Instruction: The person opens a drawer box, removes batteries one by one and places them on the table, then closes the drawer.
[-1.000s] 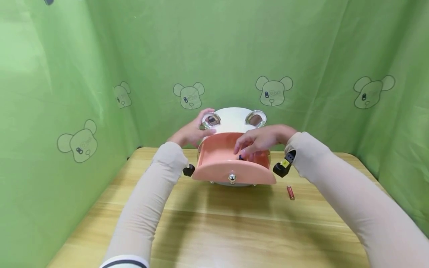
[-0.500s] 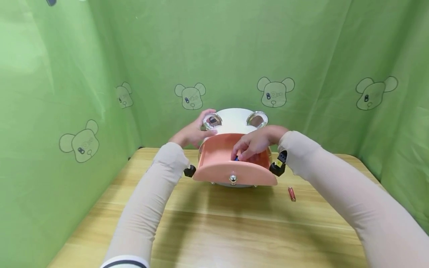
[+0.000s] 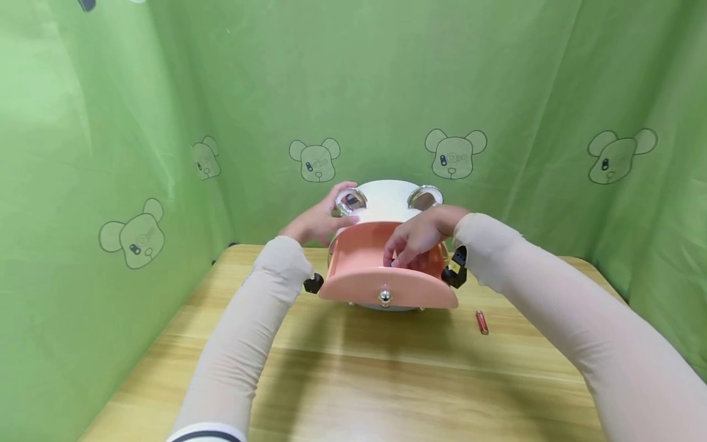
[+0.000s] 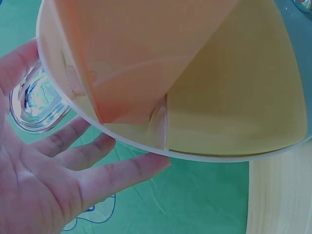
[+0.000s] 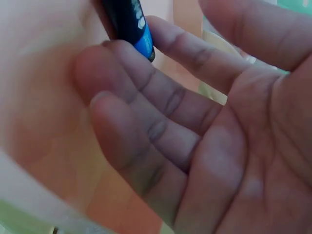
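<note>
Right hand [image 3: 418, 235] narrow, fingers bent and pointing down, holding the blue battery [image 5: 132, 29]; how the thumb bears on it cannot be told, its tip being cut off in the right wrist view. Battery sits slanted at the index and middle fingers, a tip hold that probably suits so small a thing in a tight place. Place of it: within the pink drawer [image 3: 359, 283], just behind the curved front, which hides its lower part from above. Drawer stands well out from the white box [image 3: 386, 197], presumably so that fingers can come in over the front. Left hand [image 3: 317, 221] is spread wide, nearly straight fingers against the box's edge beside one of the silver eyes [image 3: 351, 201]; likely a brace, since a drawer jutting forward could let the box slide or tip. Knob [image 3: 385, 297], at the middle of the drawer front, is untouched: both hands are taken up elsewhere. Out to the right, near the box and clear of the drawer's overhang, a red battery [image 3: 482, 322] lies alone on the bench [image 3: 353, 380], within easy reach of the right arm. Beyond the bench, a green curtain [image 3: 381, 67] with bear faces hangs on three sides, perhaps to screen off the surroundings.
</note>
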`<state>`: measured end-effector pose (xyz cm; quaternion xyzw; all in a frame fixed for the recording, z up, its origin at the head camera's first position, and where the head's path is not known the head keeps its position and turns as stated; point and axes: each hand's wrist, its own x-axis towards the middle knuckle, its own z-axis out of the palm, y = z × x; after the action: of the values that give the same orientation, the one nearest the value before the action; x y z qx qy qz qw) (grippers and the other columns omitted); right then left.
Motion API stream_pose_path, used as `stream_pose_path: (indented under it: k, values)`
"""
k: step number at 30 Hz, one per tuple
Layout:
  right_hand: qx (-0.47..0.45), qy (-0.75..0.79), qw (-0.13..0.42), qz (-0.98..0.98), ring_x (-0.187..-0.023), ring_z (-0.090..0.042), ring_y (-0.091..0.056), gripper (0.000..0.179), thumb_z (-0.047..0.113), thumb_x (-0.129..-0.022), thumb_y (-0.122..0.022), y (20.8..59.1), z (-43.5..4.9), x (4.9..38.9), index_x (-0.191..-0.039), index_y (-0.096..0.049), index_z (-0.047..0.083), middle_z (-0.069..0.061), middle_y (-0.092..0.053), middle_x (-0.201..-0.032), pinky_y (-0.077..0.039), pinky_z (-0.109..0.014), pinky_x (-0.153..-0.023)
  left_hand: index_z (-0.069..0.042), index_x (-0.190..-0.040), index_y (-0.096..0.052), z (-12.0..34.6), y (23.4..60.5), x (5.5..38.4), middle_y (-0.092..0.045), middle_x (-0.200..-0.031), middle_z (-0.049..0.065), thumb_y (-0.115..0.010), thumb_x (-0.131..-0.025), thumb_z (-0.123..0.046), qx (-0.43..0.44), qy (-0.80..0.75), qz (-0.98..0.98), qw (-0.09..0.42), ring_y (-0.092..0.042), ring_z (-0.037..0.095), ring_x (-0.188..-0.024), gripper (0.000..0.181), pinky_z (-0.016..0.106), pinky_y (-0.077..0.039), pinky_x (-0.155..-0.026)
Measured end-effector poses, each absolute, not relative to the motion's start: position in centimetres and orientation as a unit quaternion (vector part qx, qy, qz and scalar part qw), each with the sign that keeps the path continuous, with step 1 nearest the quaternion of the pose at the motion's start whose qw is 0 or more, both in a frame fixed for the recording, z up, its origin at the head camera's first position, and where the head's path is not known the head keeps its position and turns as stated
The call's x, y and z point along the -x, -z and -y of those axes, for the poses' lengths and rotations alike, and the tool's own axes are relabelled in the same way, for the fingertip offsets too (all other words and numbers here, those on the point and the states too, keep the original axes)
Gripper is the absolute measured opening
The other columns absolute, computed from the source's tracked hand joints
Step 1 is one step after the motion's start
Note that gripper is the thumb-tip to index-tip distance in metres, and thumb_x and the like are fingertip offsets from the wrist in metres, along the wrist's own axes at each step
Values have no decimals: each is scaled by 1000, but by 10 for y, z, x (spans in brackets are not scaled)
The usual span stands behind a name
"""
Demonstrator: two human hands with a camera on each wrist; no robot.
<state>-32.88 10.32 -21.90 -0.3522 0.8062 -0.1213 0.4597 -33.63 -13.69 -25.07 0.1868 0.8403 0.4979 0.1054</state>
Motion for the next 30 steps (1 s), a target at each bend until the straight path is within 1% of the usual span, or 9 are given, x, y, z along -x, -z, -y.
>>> stream_pose_path:
  k: [4,11,18,20,24,28,30]
  values:
    - [347,113,463,-808,-74,-13,-57,24,25,-99,-56,218,-102,329,-119,-61,13,-1,-61,-85,-49,-22,-62,-51,-145,-19,138,250,336,-40,-138,16,-67,-92,-22,-186,-497,-841,106,-56,36,-106,77,49,-59,-67]
    - [346,121,462,-808,-72,-12,-54,18,24,-97,-58,219,-102,327,-108,-60,11,-1,-58,-84,-47,-21,-62,-51,-145,-20,139,250,335,-41,-138,16,-67,-92,-22,-184,-494,-844,101,-57,36,-104,77,47,-59,-65]
    - [340,118,446,-820,-75,-12,-57,17,25,-96,-58,221,-108,326,-108,-59,12,-1,-58,-86,-48,-21,-60,-50,-146,-19,137,251,335,-40,-138,17,-66,-93,-22,-184,-496,-843,100,-59,35,-100,76,47,-59,-67]
    - [343,119,436,-823,-76,-13,-57,18,26,-97,-59,221,-111,324,-108,-59,12,-2,-58,-87,-47,-22,-59,-51,-145,-20,136,251,334,-41,-138,16,-66,-93,-22,-182,-496,-843,98,-59,34,-102,76,47,-59,-67]
    - [348,126,416,-831,-78,-14,-56,19,28,-96,-60,219,-116,322,-109,-59,13,-3,-58,-88,-47,-24,-62,-50,-145,-20,136,251,334,-41,-138,16,-66,-93,-22,-183,-496,-844,94,-57,35,-106,76,47,-59,-68]
    - [352,135,404,-833,-75,-15,-54,19,26,-96,-60,218,-120,319,-108,-59,12,-4,-59,-87,-45,-24,-61,-48,-146,-19,136,251,334,-40,-139,17,-66,-93,-22,-185,-496,-843,95,-55,36,-108,76,49,-58,-70]
    - [358,141,397,-833,-74,-15,-54,18,25,-97,-60,219,-121,318,-108,-59,11,-4,-60,-87,-46,-24,-62,-48,-147,-19,135,251,333,-39,-140,17,-66,-93,-22,-185,-496,-843,96,-54,37,-110,75,49,-58,-71]
